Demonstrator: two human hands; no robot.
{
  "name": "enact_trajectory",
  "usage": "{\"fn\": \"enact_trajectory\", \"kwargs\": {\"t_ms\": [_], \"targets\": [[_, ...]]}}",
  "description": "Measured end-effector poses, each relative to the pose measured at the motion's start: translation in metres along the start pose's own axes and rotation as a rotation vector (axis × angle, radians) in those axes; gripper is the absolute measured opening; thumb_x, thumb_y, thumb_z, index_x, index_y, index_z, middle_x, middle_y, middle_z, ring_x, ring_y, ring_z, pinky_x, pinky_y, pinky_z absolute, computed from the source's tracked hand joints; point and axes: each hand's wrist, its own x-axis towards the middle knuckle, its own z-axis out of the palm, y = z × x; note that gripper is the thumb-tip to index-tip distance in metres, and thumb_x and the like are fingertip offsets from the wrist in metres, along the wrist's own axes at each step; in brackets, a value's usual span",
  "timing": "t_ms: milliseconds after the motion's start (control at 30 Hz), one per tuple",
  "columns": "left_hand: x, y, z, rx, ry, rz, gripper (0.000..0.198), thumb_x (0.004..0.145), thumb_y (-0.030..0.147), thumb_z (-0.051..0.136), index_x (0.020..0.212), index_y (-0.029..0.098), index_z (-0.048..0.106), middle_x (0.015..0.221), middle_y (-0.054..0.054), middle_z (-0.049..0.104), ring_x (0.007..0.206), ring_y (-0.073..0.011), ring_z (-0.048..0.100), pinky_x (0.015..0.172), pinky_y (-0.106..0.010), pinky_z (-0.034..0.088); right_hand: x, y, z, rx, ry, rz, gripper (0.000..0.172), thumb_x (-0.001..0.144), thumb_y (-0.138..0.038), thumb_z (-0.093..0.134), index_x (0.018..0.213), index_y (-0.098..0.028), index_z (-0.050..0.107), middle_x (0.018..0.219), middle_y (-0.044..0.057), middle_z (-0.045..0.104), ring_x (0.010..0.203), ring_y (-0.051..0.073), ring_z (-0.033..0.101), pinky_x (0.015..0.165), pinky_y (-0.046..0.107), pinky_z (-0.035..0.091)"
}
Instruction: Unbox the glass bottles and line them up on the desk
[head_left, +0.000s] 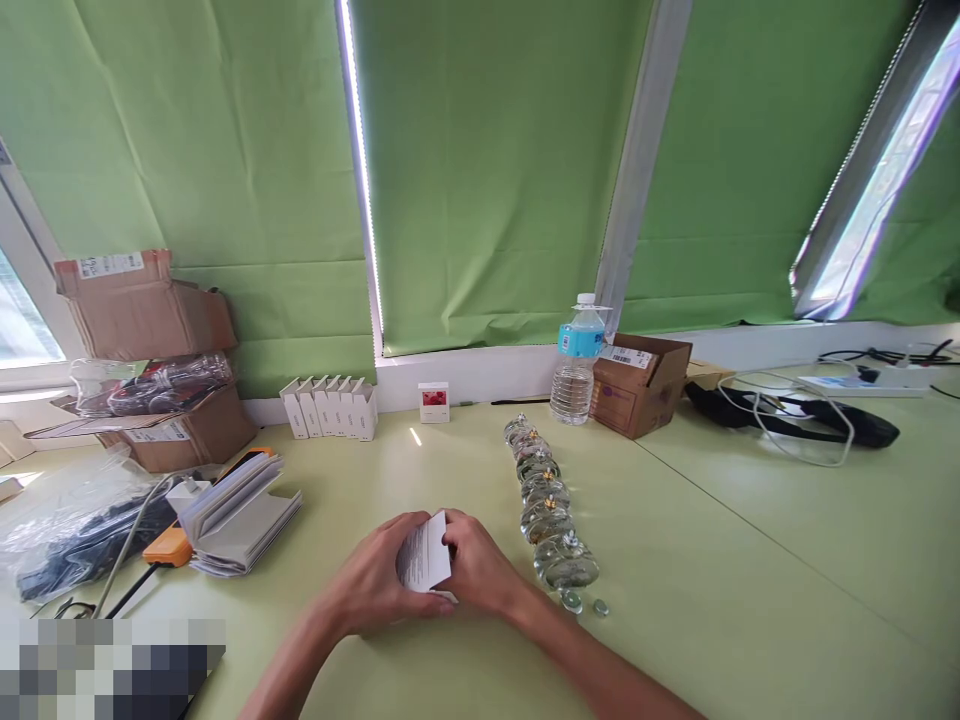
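Between my two hands is a small white carton [424, 556] with lines of fine print on the side facing me. My left hand [375, 575] wraps round its left side, thumb along the bottom edge. At its right side, my right hand [480, 565] is closed with the fingertips at the carton's edge; part of the carton is hidden behind the fingers. To the right of my hands runs a row of several round clear glass bottles [566, 562] with small metallic tops. Two small glass discs [571, 601] lie at the near end of that row.
Several white cartons [330, 410] stand in a row at the back, near a small box with a red picture [434, 403]. A water bottle [577, 365] stands beside an open cardboard box [637, 385]. Flattened white cartons [244, 520] lie left; cables and a black strap [795, 415] lie right.
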Motion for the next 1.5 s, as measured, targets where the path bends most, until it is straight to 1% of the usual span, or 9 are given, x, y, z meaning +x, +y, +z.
{"fn": "enact_trajectory", "kwargs": {"t_ms": [267,400,600,800,1000,1167,1300,1400,1500], "targets": [[0.001,-0.006,-0.005,-0.037,0.001,-0.015,0.07,0.059,0.04,0.079,0.122,0.022,0.054,0.114,-0.005,0.064,0.098,-0.0257,0.059,0.08,-0.031,0.048,0.003,-0.012,-0.021,-0.063,0.03,0.03,0.005,0.069,-0.015,0.064,0.072,-0.018,0.062,0.079,-0.001,0.055,0.078,0.014,0.053,0.069,0.022,0.041],[0.002,-0.007,-0.008,-0.038,-0.023,-0.027,0.069,0.061,0.042,0.078,0.122,0.022,0.053,0.113,-0.005,0.064,0.097,-0.0243,0.059,0.08,-0.03,0.047,0.001,-0.013,-0.03,0.01,-0.036,0.103,0.007,0.071,-0.016,0.06,0.077,-0.018,0.062,0.081,-0.002,0.055,0.066,0.01,0.054,0.058,0.018,0.041],[0.001,-0.008,-0.014,0.015,-0.027,-0.081,0.074,0.058,0.045,0.078,0.124,0.021,0.054,0.116,-0.005,0.064,0.1,-0.0263,0.059,0.081,-0.031,0.048,-0.001,-0.006,-0.034,0.191,-0.142,0.28,0.007,0.079,-0.026,0.055,0.079,-0.018,0.055,0.059,-0.005,0.052,0.047,0.009,0.05,0.04,0.017,0.034],[0.001,-0.02,-0.017,0.1,-0.016,-0.175,0.085,0.056,0.055,0.077,0.13,0.022,0.05,0.128,-0.008,0.058,0.114,-0.0299,0.054,0.092,-0.035,0.044,0.0,-0.005,-0.04,0.111,-0.064,0.273,0.008,0.08,-0.026,0.052,0.075,-0.019,0.052,0.054,-0.005,0.051,0.043,0.009,0.05,0.038,0.016,0.032],[0.004,-0.047,-0.02,0.338,0.041,-0.159,0.079,0.064,0.06,0.069,0.129,0.02,0.049,0.127,-0.011,0.058,0.115,-0.0316,0.053,0.095,-0.042,0.042,0.0,-0.011,-0.046,-0.095,0.022,0.279,0.016,0.078,-0.024,0.049,0.065,-0.019,0.044,0.05,-0.005,0.046,0.04,0.007,0.039,0.038,0.019,0.023],[0.008,-0.054,-0.011,0.493,0.198,0.059,0.104,0.059,0.066,0.073,0.142,0.019,0.032,0.144,-0.014,0.041,0.135,-0.0353,0.032,0.111,-0.054,0.025,0.0,-0.018,-0.047,-0.33,0.147,0.252,0.026,0.072,-0.023,0.052,0.055,-0.019,0.033,0.047,-0.006,0.036,0.046,0.008,0.027,0.043,0.023,0.017],[0.008,-0.023,0.008,0.429,0.205,0.237,0.074,0.075,0.059,0.065,0.136,0.027,0.04,0.138,-0.007,0.049,0.131,-0.0292,0.038,0.106,-0.046,0.035,-0.001,-0.017,-0.045,-0.449,0.174,0.248,0.028,0.069,-0.023,0.054,0.053,-0.018,0.032,0.047,-0.005,0.034,0.05,0.009,0.025,0.047,0.025,0.016],[0.005,-0.001,0.024,0.378,0.188,0.239,0.047,0.085,0.045,0.061,0.126,0.029,0.048,0.123,-0.003,0.06,0.112,-0.0245,0.054,0.095,-0.041,0.044,-0.002,-0.018,-0.043,-0.502,0.135,0.252,0.029,0.07,-0.024,0.054,0.052,-0.018,0.032,0.046,-0.005,0.034,0.049,0.01,0.023,0.048,0.027,0.016],[0.003,0.007,0.033,0.338,0.153,0.204,0.026,0.091,0.034,0.053,0.117,0.03,0.053,0.109,0.0,0.066,0.096,-0.0214,0.061,0.084,-0.037,0.048,-0.003,-0.022,-0.042,-0.553,0.097,0.266,0.028,0.072,-0.026,0.053,0.052,-0.018,0.035,0.045,-0.004,0.039,0.048,0.01,0.026,0.049,0.027,0.016]]}}
